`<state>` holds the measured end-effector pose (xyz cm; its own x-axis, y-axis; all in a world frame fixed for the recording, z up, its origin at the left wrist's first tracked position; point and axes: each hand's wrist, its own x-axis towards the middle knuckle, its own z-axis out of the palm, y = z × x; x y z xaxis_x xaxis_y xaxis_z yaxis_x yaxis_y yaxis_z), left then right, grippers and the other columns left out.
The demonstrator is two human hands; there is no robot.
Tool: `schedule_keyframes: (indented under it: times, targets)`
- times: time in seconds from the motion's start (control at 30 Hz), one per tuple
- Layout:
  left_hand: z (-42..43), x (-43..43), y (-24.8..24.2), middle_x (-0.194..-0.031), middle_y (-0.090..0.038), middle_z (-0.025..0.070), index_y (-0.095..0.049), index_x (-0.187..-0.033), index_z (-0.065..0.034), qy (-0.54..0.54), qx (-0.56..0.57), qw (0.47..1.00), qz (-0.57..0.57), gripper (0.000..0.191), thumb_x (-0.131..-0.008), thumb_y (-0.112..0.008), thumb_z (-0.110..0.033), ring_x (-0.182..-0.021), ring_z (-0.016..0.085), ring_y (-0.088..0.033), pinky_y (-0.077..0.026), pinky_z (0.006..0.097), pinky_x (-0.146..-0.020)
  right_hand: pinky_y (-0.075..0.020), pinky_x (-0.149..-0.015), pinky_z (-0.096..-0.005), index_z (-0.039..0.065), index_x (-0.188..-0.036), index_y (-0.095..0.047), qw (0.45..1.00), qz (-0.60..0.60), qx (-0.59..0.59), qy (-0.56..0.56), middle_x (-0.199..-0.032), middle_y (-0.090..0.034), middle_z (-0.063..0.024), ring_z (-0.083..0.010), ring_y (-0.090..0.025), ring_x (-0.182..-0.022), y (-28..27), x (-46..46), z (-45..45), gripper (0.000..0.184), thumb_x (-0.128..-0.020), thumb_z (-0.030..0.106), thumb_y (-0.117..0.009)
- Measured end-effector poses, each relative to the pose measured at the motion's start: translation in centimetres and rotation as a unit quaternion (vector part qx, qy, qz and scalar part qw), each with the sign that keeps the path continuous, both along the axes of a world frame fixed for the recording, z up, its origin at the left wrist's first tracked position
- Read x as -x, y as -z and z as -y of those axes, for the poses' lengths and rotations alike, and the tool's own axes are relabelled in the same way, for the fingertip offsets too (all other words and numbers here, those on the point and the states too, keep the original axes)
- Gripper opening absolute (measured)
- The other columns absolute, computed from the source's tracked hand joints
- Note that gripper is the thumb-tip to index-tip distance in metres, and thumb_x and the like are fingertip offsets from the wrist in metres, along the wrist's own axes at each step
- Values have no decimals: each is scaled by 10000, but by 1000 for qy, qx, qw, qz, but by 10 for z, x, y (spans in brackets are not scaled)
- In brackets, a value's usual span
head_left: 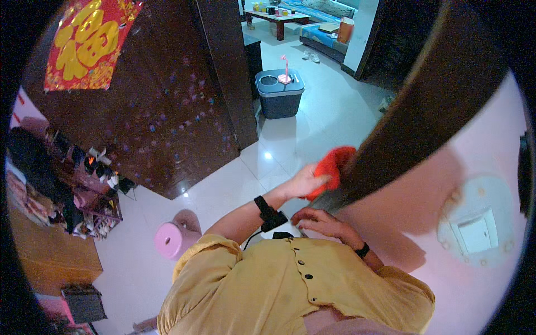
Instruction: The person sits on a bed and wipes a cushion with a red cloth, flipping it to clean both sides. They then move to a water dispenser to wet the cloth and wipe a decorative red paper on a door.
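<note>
My left hand holds a bright red cloth against the edge of a dark brown wooden door frame. Hand and cloth are slightly blurred. Nearer my body is my right hand, its fingers apart and loosely bent, with nothing seen in it. It is close beside the frame's grey lower part; whether it touches is unclear. A black device with a cable is strapped to my left wrist, and a black band circles the right.
A pink stool stands on the tiled floor at left. Beyond are a dark door with a red-and-gold decoration, a shoe rack and a lidded grey bin. A wall switch is at right.
</note>
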<state>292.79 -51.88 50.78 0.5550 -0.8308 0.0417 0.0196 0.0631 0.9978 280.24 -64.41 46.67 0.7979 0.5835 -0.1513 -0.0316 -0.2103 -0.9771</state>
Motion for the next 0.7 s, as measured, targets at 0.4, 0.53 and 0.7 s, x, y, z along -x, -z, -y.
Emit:
schedule_keyframes:
  times: [0.4, 0.53, 0.7]
  targets:
    - [-122, -221, 29, -957, -700, 90, -624, -1144, -7, 13, -83, 989, -124, 299, -980, -604, -256, -822, 185, -685, -563, 335, -727, -506, -867, -301, 26, -1180, -629, 984, -44, -62, 162, -1058, -684, -43, -130, -623, -966, 14, -187, -120, 328, -969, 277, -640]
    - [-137, -271, 36, -936, -687, 50, -642, -1103, -14, 1, -70, 988, -139, 321, -993, -589, -311, -823, 134, -642, -537, 304, -717, -506, -866, -327, 59, -1199, -607, 926, -101, -137, 337, -1060, -651, -34, -141, -616, -946, 8, -233, -110, 307, -966, 257, -644]
    - [-104, -327, 43, -1049, -673, 53, -622, -1174, -25, 37, -21, 989, -144, 420, -1020, -538, -406, -927, 150, -637, -527, 315, -808, -486, -935, -346, 60, -1371, -462, 856, -4, -200, 476, -1223, -589, -46, -162, -585, -1080, 7, -315, -99, 507, -945, 234, -674]
